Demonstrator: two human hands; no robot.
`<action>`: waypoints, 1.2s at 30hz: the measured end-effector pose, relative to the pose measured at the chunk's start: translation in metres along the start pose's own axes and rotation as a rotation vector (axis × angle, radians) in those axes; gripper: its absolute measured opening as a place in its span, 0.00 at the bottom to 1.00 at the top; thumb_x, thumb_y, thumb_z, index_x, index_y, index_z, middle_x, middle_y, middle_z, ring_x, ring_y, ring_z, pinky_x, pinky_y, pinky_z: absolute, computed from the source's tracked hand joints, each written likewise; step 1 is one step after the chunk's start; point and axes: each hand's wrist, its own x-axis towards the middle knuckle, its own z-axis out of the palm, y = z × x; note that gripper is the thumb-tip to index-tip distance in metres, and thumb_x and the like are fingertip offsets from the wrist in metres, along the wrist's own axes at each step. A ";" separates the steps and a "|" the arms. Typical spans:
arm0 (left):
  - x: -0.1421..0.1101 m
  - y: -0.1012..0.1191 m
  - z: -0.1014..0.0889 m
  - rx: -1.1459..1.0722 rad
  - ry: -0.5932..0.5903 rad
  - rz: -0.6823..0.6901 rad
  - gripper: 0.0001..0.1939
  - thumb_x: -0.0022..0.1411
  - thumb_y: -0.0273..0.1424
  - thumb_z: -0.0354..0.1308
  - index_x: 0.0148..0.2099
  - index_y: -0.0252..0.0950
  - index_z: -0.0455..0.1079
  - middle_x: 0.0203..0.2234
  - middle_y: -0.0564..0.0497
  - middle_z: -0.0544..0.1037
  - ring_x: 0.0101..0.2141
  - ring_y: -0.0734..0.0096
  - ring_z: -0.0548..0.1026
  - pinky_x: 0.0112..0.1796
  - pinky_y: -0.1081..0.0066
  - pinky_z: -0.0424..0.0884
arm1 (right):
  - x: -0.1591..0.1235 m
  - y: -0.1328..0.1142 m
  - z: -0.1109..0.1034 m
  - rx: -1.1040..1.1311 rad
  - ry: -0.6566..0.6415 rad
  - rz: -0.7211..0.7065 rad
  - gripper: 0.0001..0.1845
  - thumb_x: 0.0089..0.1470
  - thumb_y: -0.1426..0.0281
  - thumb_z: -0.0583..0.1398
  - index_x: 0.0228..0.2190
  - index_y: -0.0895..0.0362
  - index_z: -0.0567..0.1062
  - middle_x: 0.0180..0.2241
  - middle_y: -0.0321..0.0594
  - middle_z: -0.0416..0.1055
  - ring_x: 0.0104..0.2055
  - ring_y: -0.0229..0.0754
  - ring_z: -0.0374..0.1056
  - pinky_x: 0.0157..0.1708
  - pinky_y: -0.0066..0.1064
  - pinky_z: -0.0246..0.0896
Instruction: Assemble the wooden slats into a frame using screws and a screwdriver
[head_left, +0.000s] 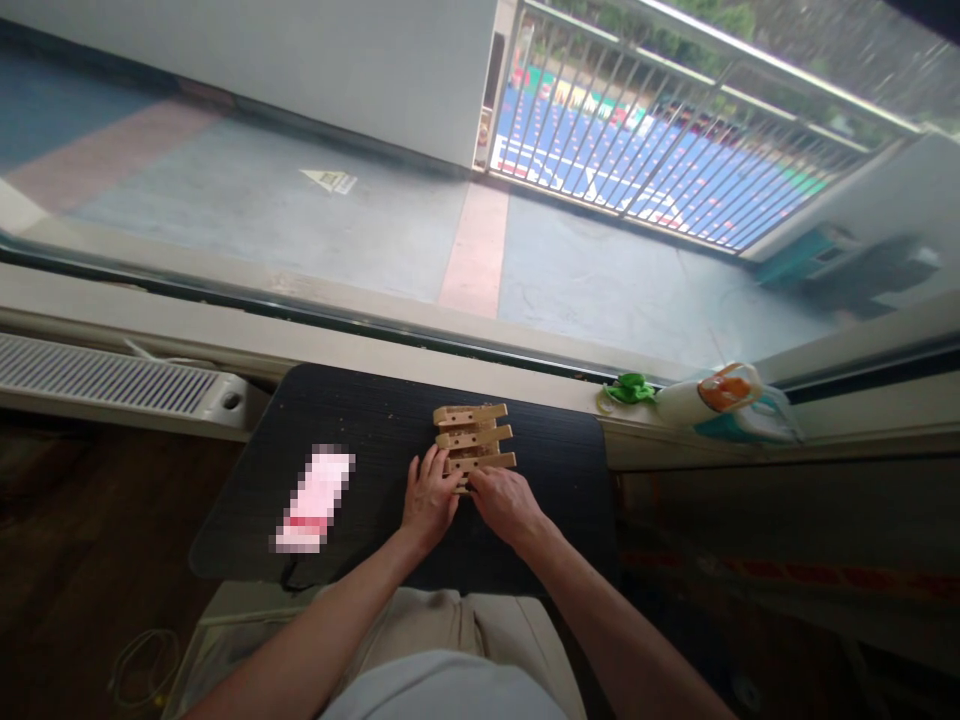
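Observation:
A light-brown wooden piece (474,438) made of parallel slats with dark holes lies on the black table in front of me. Its near end is partly covered by my hands. At its left side, my left hand (432,498) grips the near left corner, with fingertips against the wood and the thumb pointing inward. From the right, my right hand (507,503) closes bent fingers on the nearest slat. Both thumbs come close together there. What lies under the fingertips is hidden.
The black table (360,400) stands against a window sill. On its left lies a blurred pink-white phone-like object (313,500) with a dark cable. A green item (630,388) and a white bottle (686,400) are on the sill at right. A radiator (112,378) is at left.

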 end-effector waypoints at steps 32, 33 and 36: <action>0.012 -0.008 0.003 0.032 0.045 0.215 0.05 0.51 0.30 0.59 0.33 0.40 0.74 0.52 0.45 0.68 0.59 0.51 0.52 0.56 0.44 0.42 | -0.001 0.003 0.009 0.006 0.043 -0.015 0.11 0.55 0.74 0.50 0.33 0.57 0.73 0.35 0.41 0.74 0.40 0.40 0.69 0.39 0.28 0.60; 0.012 -0.008 0.004 0.027 0.046 0.211 0.04 0.52 0.30 0.59 0.32 0.40 0.74 0.51 0.45 0.69 0.59 0.51 0.52 0.56 0.44 0.42 | -0.001 0.002 0.008 0.000 0.045 -0.022 0.12 0.55 0.74 0.50 0.33 0.58 0.73 0.35 0.41 0.74 0.39 0.40 0.69 0.39 0.28 0.60; 0.013 -0.009 0.006 0.017 0.050 0.210 0.04 0.53 0.31 0.58 0.31 0.41 0.75 0.48 0.45 0.70 0.58 0.51 0.53 0.56 0.45 0.43 | 0.000 0.000 0.007 -0.013 0.047 -0.032 0.12 0.54 0.75 0.50 0.33 0.58 0.73 0.35 0.41 0.74 0.39 0.40 0.69 0.38 0.28 0.61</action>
